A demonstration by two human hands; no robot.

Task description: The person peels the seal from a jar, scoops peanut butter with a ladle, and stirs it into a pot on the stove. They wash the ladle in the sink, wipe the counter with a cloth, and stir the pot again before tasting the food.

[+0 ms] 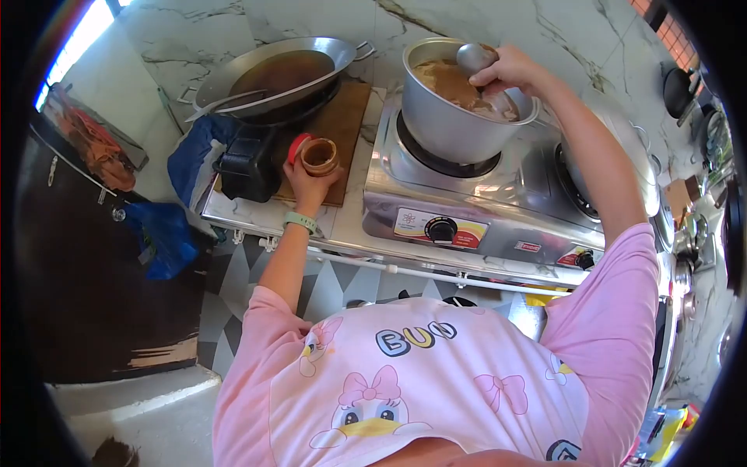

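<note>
Left hand (310,183): grip clamped round a small jar (319,156), open, brown paste inside, red lid (296,146) just beside it; held over the wooden board (342,117) at the table (233,212) edge. Right hand (510,70): grip closed on a metal ladle (475,56) above the pot (455,121) on the stove (467,214). Wok (272,74) of dark liquid behind the jar
</note>
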